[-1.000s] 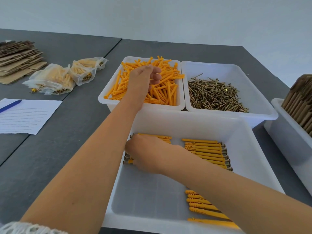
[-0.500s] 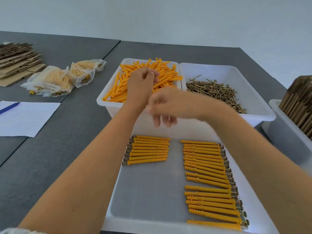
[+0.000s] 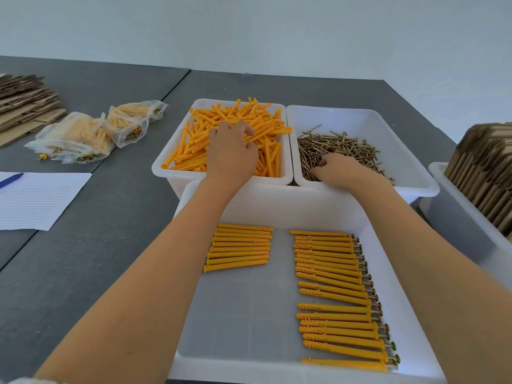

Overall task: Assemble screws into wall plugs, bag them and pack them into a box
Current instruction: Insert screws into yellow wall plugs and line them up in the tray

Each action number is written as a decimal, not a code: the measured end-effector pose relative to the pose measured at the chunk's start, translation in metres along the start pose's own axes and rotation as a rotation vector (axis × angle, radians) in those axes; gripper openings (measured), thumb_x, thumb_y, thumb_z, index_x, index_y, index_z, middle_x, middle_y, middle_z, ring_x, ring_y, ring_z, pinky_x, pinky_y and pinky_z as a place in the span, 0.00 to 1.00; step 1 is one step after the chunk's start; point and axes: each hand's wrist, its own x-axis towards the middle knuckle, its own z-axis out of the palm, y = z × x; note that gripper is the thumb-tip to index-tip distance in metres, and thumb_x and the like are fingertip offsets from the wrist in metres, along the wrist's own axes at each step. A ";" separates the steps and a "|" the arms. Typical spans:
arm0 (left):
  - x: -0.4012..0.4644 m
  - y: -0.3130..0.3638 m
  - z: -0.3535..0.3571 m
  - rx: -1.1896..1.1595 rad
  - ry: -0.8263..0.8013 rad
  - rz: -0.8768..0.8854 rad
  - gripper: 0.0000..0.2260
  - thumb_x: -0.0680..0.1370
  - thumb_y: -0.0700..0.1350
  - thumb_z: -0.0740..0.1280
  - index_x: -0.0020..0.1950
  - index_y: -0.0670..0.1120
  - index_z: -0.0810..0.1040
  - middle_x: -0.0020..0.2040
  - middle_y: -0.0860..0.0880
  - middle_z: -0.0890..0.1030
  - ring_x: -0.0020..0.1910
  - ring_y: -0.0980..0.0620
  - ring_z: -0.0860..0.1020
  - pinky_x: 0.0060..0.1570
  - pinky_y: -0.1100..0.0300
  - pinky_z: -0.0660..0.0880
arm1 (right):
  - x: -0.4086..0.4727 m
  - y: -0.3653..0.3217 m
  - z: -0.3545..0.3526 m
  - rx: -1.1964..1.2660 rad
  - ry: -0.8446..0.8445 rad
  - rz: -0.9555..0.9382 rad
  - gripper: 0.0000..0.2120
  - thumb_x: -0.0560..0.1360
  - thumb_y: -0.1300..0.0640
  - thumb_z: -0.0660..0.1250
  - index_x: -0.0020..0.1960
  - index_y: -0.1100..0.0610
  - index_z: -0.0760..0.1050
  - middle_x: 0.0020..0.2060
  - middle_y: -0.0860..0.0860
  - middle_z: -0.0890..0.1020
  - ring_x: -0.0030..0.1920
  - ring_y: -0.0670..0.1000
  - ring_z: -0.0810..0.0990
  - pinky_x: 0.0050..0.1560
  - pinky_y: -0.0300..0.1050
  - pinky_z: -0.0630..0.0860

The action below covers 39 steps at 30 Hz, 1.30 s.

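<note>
Reaching at 12 o'clock: left hand (image 3: 231,153) curling over loose wall plugs (image 3: 266,134), right hand (image 3: 336,169) digging among screws (image 3: 340,145); grip on either unclear. Lying finished in near tray (image 3: 277,206): 2 rows of assemblies (image 3: 332,286). Sitting at 10 o'clock: filled bags (image 3: 83,137). Boxing apparently pending.

Lined paper (image 3: 38,199) and a blue pen (image 3: 11,180) on a dark grey table (image 3: 110,259).
Both lie at the table's left edge, the pen resting on the sheet's far-left corner.
</note>
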 end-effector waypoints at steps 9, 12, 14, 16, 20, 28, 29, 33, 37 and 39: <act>0.001 -0.002 0.003 -0.016 -0.139 0.023 0.08 0.78 0.43 0.67 0.55 0.53 0.79 0.63 0.46 0.69 0.46 0.52 0.76 0.43 0.61 0.70 | 0.002 0.001 -0.003 0.070 -0.071 -0.023 0.06 0.78 0.57 0.62 0.53 0.56 0.67 0.38 0.51 0.72 0.37 0.49 0.69 0.34 0.45 0.63; 0.002 -0.001 0.002 -0.089 -0.113 0.017 0.07 0.76 0.44 0.72 0.52 0.53 0.79 0.64 0.48 0.71 0.45 0.56 0.78 0.44 0.62 0.74 | 0.001 0.001 -0.002 0.080 -0.026 -0.028 0.03 0.78 0.59 0.62 0.50 0.58 0.69 0.41 0.53 0.74 0.37 0.50 0.70 0.34 0.45 0.64; 0.001 0.000 0.002 -0.118 -0.070 0.008 0.06 0.75 0.44 0.73 0.50 0.52 0.79 0.63 0.48 0.72 0.44 0.58 0.78 0.43 0.65 0.74 | 0.000 0.001 -0.001 0.100 0.023 -0.030 0.02 0.78 0.62 0.60 0.50 0.59 0.70 0.41 0.53 0.74 0.37 0.50 0.70 0.34 0.45 0.66; 0.001 -0.001 0.004 -0.084 -0.014 -0.021 0.03 0.77 0.44 0.72 0.48 0.51 0.79 0.65 0.46 0.70 0.51 0.52 0.79 0.47 0.64 0.72 | -0.002 0.001 -0.001 0.121 0.062 -0.026 0.04 0.78 0.63 0.59 0.49 0.61 0.72 0.39 0.54 0.75 0.36 0.51 0.70 0.34 0.44 0.68; 0.003 -0.003 0.006 0.020 -0.029 -0.086 0.05 0.78 0.48 0.70 0.44 0.48 0.80 0.53 0.47 0.79 0.55 0.47 0.78 0.46 0.60 0.69 | -0.006 -0.001 -0.003 0.142 0.107 -0.030 0.09 0.77 0.61 0.62 0.38 0.59 0.68 0.31 0.53 0.71 0.30 0.52 0.67 0.31 0.42 0.65; -0.002 0.002 -0.001 -0.151 0.011 0.139 0.07 0.79 0.44 0.68 0.55 0.46 0.83 0.45 0.52 0.79 0.43 0.57 0.75 0.42 0.72 0.68 | -0.017 -0.009 -0.006 0.285 0.476 -0.118 0.04 0.80 0.60 0.57 0.47 0.60 0.65 0.34 0.51 0.70 0.32 0.48 0.66 0.30 0.44 0.63; -0.003 0.003 -0.001 -0.164 0.030 0.174 0.07 0.79 0.45 0.68 0.54 0.47 0.83 0.46 0.52 0.79 0.43 0.56 0.75 0.42 0.71 0.67 | -0.019 -0.012 -0.008 0.316 0.535 -0.145 0.03 0.80 0.61 0.57 0.48 0.59 0.64 0.34 0.50 0.69 0.31 0.48 0.65 0.30 0.43 0.61; -0.007 0.007 -0.001 -0.180 0.063 0.295 0.05 0.78 0.48 0.69 0.50 0.49 0.82 0.46 0.52 0.76 0.43 0.55 0.75 0.43 0.67 0.69 | -0.031 -0.032 -0.018 0.642 0.645 -0.280 0.04 0.80 0.65 0.56 0.47 0.58 0.65 0.36 0.56 0.78 0.32 0.50 0.74 0.33 0.42 0.69; -0.010 0.009 -0.001 -0.105 0.053 0.401 0.05 0.79 0.50 0.67 0.48 0.51 0.81 0.45 0.55 0.78 0.42 0.56 0.76 0.42 0.58 0.73 | -0.043 -0.053 -0.026 1.142 0.547 -0.409 0.10 0.79 0.69 0.54 0.43 0.57 0.64 0.36 0.58 0.81 0.30 0.51 0.79 0.32 0.43 0.77; -0.010 0.009 -0.001 -0.086 0.071 0.423 0.06 0.79 0.51 0.67 0.48 0.50 0.81 0.44 0.55 0.78 0.42 0.56 0.76 0.41 0.56 0.74 | -0.046 -0.060 -0.025 1.186 0.506 -0.449 0.10 0.79 0.69 0.55 0.43 0.58 0.64 0.36 0.58 0.81 0.30 0.53 0.79 0.32 0.44 0.78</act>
